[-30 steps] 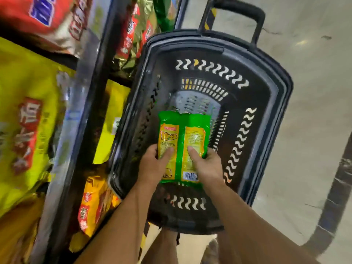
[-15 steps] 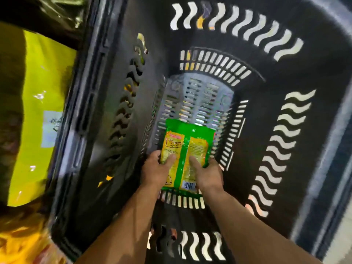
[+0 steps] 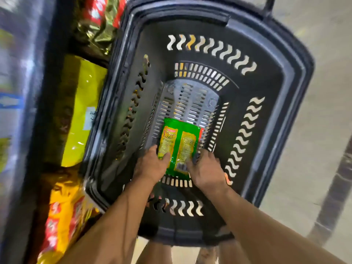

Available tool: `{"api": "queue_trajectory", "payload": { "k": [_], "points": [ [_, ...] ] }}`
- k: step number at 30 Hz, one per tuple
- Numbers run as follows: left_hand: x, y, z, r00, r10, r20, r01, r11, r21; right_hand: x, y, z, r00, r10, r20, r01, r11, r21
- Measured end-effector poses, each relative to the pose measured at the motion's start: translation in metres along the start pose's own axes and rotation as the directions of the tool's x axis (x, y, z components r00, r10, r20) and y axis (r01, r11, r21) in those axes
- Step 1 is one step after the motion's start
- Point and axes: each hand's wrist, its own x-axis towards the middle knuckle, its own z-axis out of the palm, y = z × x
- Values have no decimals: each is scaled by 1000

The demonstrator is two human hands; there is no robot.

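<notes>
Gripping noted on both sides: left hand (image 3: 150, 166) pinches the lower left corner of the green packet (image 3: 179, 147), thumb flat across the printed front, other fingers hidden beneath. Right hand (image 3: 207, 172) takes the lower right corner, thumb tip touching just beside the barcode; its fingers are curled at the packet's right edge but blurred, so how far they wrap I cannot tell. Neither hand is spread wide; both are narrowed onto the packet. Packet position: between the two hands and extending away from the fingertips, low inside the black basket (image 3: 297, 73), its far end over the slotted grey floor (image 3: 190, 100); contact with that floor cannot be told. Count: hands, 2; green packets, 1 in plain view. A red sliver (image 3: 202, 131) shows past the packet's right edge, beyond the right hand's fingers; whether it is a second packet is unclear. Baskets, 1, with 1 upright handle bar (image 3: 268, 6) far beyond both hands. Left of the left hand, outside the basket wall: 1 large yellow bag (image 3: 83, 111); nearer the left forearm, yellow-and-red packets (image 3: 62, 221), too blurred to count. Right of the right hand, pale floor (image 3: 314, 130).
</notes>
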Motion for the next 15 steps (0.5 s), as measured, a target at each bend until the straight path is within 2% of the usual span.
{"api": "queue_trajectory", "payload": {
  "k": [3,6,11,15],
  "points": [
    [-53,17,-27,993,110,-32,-100,969,228,-48,-10,-42,986,-166,-18,153,943,-297],
    [-117,33,-58,980,191,-60,-157,920,360,-103,-23,-89,965,-264,1,238,871,-430],
    [-237,52,-103,942,294,-161,-190,864,466,-206,-47,-165,914,-406,-23,322,757,-568],
    [-344,65,-137,916,287,-280,-148,891,429,-295,-67,-214,857,-516,10,405,662,-631]
  ]
}}
